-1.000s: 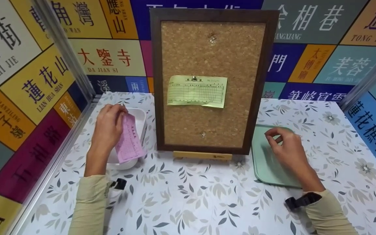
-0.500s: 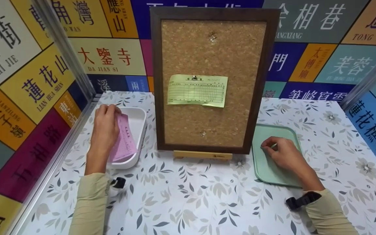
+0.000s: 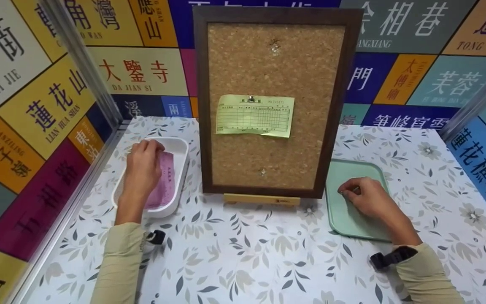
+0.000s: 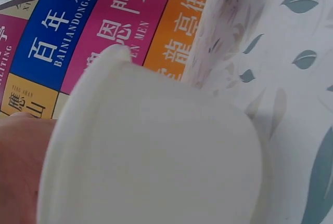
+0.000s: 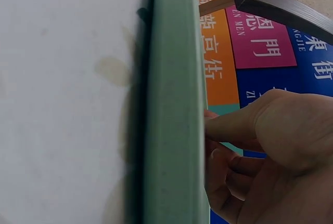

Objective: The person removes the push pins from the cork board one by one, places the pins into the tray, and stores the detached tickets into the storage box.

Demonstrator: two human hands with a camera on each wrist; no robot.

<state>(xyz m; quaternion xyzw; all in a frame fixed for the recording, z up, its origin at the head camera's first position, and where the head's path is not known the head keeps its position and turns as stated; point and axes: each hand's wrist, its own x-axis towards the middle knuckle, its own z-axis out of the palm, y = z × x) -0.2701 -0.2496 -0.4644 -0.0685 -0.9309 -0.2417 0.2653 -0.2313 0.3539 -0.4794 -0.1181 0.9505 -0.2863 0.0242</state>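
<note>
While the left hand (image 3: pixel 142 169) bends over the white tray (image 3: pixel 168 210), its fingertips go out of my sight at the pink printed slip (image 3: pixel 165 181) lying inside, so I can't tell whether they grip it. At the green tray (image 3: pixel 339 221), the right hand (image 3: pixel 371 196) has thumb and forefinger drawn close; anything between them is too small to make out. I'd judge this a picking-up step, the next move calling for a sure pinch on the slip's edge without creasing it.
</note>
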